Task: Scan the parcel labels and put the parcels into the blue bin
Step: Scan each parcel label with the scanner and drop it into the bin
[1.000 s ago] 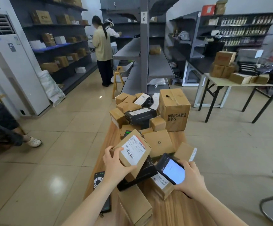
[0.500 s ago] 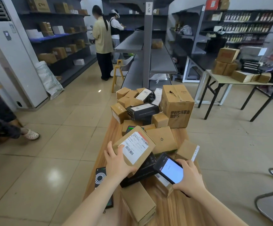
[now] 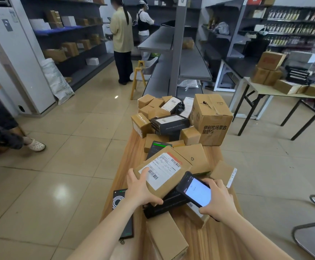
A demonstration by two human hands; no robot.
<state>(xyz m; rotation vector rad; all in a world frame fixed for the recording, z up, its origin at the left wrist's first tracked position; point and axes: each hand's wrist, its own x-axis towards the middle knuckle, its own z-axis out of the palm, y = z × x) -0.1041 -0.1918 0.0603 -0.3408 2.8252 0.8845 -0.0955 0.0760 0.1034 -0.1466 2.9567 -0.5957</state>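
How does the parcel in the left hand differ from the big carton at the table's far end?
The parcel is small and flat; the carton is large and tall. The parcel is held tilted by the left hand, white label up; the carton stands on the table, its top torn. Both are brown cardboard.

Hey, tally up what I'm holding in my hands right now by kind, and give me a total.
Brown cardboard parcel with a shipping label: 1, gripped by the left hand
Black handheld scanner with a lit screen: 1, held by the right hand
Total: 2
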